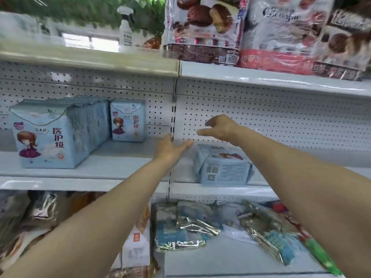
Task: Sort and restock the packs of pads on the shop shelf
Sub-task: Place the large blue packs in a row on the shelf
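Blue packs: at least three in one row [50, 137], one lone upright pack [128, 120], one flat pack [223, 167]. One spray bottle [125, 29]. Two hands: left hand [170, 149], right hand [218, 129].

Premises: a retail shop. White metal gondola shelving [90, 173] with a perforated back panel [261, 117] and a slotted upright [173, 113] stands behind both hands. Left of the left hand [170, 149], identical light-blue packs of pads [48, 137] stand in a row, printed faces outward. One further pack [224, 167] lies on its side just below the right hand [218, 128]. Above the right hand, large bags of chocolate-coated cakes [204, 27] crowd the upper shelf [271, 79]. Below both hands, foil-wrapped packets [186, 227] lie on the lower shelf [230, 257]. A spray bottle [125, 27] stands above the left hand.
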